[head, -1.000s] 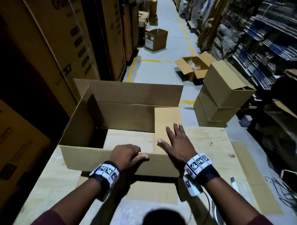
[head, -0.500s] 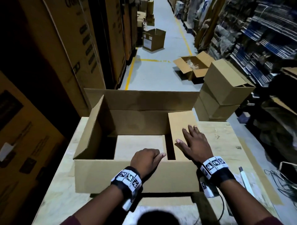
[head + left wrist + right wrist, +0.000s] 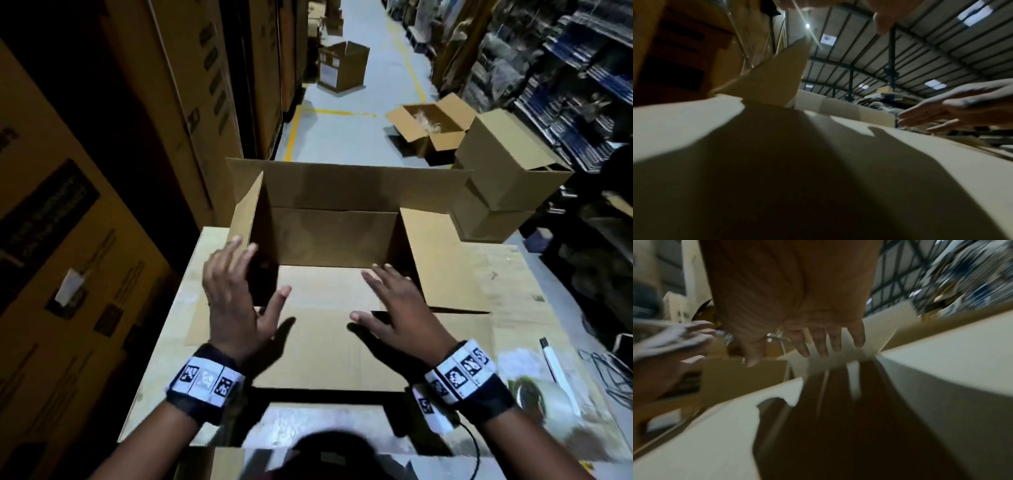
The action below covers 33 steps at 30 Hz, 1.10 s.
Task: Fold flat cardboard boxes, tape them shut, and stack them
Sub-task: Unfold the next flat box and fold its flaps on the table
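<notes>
A brown cardboard box (image 3: 335, 236) stands open on the plywood table (image 3: 534, 308). Its near long flap (image 3: 329, 346) lies folded down flat over the opening, and the right short flap (image 3: 442, 260) lies folded in too. The left short flap (image 3: 250, 212) and the far long flap (image 3: 342, 185) stand up. My left hand (image 3: 236, 301) hovers with spread fingers by the left flap. My right hand (image 3: 397, 308) is spread flat over the near flap (image 3: 941, 369). Neither hand holds anything. A tape roll (image 3: 544, 401) lies at my right wrist.
A stack of closed boxes (image 3: 503, 185) stands on the floor past the table's right corner. Open boxes (image 3: 431, 126) sit in the aisle. Tall cartons (image 3: 171, 102) line the left side, shelving (image 3: 582, 85) the right. A white marker (image 3: 555, 363) lies on the table at right.
The near long flap, upright before, now lies folded down over the box. My left hand let go of it and moved left with fingers spread. My right hand shifted from the right flap onto the near flap.
</notes>
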Motion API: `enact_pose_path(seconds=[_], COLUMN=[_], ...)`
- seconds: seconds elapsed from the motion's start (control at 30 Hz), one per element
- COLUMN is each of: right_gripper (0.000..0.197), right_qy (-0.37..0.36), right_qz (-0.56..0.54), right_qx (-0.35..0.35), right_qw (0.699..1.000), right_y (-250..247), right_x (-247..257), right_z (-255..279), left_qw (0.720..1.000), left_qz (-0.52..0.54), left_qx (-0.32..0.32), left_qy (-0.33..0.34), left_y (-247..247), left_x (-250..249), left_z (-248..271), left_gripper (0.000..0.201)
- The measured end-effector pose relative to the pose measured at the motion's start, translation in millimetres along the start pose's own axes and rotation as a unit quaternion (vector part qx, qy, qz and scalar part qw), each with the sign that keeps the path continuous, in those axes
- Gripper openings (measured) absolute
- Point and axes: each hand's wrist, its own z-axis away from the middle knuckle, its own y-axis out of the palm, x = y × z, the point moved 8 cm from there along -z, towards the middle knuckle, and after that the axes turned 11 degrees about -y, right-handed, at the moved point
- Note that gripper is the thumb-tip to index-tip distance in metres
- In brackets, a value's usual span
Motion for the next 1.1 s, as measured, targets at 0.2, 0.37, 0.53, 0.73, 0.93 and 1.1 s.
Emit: enact_pose_path(seconds=[0.2, 0.37, 0.53, 0.73, 0.93, 1.1], right_gripper=[0.123, 0.146, 0.105, 0.059, 0.039, 0.059], right_qy=[-0.055, -0.095, -0.145, -0.138, -0.094, -0.072], right_qz=[0.099, 0.171, 0.214, 0.215, 0.188, 0.223], right_qx=[0.131, 0.155, 0.120, 0.034, 0.030, -0.006], right_qw=[0.985, 0.968, 0.959, 0.966, 0.977, 0.972], right_y=[56, 71, 37, -41, -83, -57], right_x=[47, 58, 67, 71, 72, 54], right_z=[8, 29, 38, 13, -24, -47], left_qw=[0.885, 0.858, 0.838, 0.816, 0.884, 0.910], left_qz=[-0.192, -0.168, -0.075, -0.138, -0.249, -0.268], left_qx=[0.418, 0.477, 0.538, 0.554, 0.375, 0.307], left_qy=[-0.076, -0.090, -0.052, 0.089, 0.129, 0.081], left_y=[73, 77, 52, 20, 23, 54], left_x=[68, 69, 40, 2, 1, 4], left_z=[45, 40, 34, 18, -33, -34], left_gripper=[0.087, 0.090, 0.104, 0.070, 0.062, 0.059])
